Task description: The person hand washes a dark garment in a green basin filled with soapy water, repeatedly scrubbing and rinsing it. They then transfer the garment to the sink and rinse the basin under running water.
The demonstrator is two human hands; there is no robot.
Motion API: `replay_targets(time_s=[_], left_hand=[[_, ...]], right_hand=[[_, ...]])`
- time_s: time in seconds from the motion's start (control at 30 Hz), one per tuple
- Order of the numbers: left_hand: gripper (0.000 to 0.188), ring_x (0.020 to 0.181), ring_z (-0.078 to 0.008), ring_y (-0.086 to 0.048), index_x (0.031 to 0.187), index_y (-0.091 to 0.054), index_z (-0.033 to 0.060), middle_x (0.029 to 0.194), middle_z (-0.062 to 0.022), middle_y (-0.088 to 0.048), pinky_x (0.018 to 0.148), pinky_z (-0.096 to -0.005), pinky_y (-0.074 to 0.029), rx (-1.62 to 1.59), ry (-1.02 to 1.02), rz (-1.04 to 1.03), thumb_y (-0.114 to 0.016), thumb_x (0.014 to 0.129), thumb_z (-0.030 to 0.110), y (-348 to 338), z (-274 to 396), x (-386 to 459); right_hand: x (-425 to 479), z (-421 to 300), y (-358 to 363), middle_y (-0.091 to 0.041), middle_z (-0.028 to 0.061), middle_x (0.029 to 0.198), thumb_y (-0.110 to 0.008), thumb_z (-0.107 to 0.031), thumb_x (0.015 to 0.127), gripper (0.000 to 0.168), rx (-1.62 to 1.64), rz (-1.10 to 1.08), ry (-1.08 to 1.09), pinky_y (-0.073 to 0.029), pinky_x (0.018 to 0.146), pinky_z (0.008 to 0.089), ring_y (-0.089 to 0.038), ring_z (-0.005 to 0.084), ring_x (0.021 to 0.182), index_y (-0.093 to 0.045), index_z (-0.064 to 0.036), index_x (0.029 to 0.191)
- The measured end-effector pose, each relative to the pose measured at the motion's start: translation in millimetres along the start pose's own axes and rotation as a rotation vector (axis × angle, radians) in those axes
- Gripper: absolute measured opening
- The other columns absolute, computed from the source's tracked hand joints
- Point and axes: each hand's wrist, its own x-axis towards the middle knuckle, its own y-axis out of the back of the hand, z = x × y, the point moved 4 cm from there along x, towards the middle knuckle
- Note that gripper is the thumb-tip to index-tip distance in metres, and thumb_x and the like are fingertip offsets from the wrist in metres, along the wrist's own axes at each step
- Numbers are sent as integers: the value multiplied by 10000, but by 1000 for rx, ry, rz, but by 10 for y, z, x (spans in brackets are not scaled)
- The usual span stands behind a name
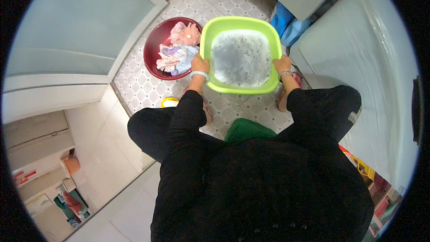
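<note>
Both my hands hold a lime-green plastic basin [242, 89] by its opposite rims. My left hand [200, 64] grips the left side, with a pale bangle around that wrist. On the right side, my right hand [282, 64] has its fingers over the rim, and a bangle circles this wrist too. Greyish soapy water [240, 58] with white foam fills the lower part of the basin. Just left of it stands a dark red basin [152, 48] holding crumpled pink, pale blue and purple clothes [181, 48]. The green basin's left edge overlaps the red one in view.
Patterned tiles [228, 111] cover the floor. A green stool [248, 130] shows between my legs, and a small yellow-rimmed container [170, 102] sits by my left knee. Blue bottles [290, 28] stand right of the basin, beside a large white appliance-like body [349, 50]. A frosted-panel door [77, 27] borders the left.
</note>
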Motion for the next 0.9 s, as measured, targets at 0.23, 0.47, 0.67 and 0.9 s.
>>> replay_targets(time_s=[0.23,0.47,0.67,0.9], left_hand=[[234,780,-366,-621,873,-644,-3,803,-241,-626,723,-422,-481,108,-97,43,-632,694,147,1188,666,327],[236,714,-331,-636,831,-632,-74,744,-240,-627,664,-389,-482,-215,-32,-166,-609,673,101,1914,1273,222],[206,700,-309,-630,851,-614,-73,745,-224,-626,649,-380,-475,-246,-16,-148,-580,698,61,1771,982,213],[188,602,-261,-562,861,-525,-56,685,-196,-576,576,-353,-437,-186,150,-126,-562,761,98,1837,1218,41]], right_hand=[[-252,-1089,901,-626,234,768,-601,-237,653,304,144,-110,135,-485,689,400,-613,374,726,-663,17,807],[-409,-1491,1540,-647,159,742,-638,-146,683,303,394,-335,104,-480,579,319,-620,223,623,-621,115,837],[-484,-1634,1590,-636,126,779,-600,-99,714,279,361,-380,110,-477,592,290,-597,173,635,-599,92,918],[-497,-1713,1514,-622,97,766,-561,-101,768,260,350,-392,71,-469,596,281,-560,127,643,-548,70,963]])
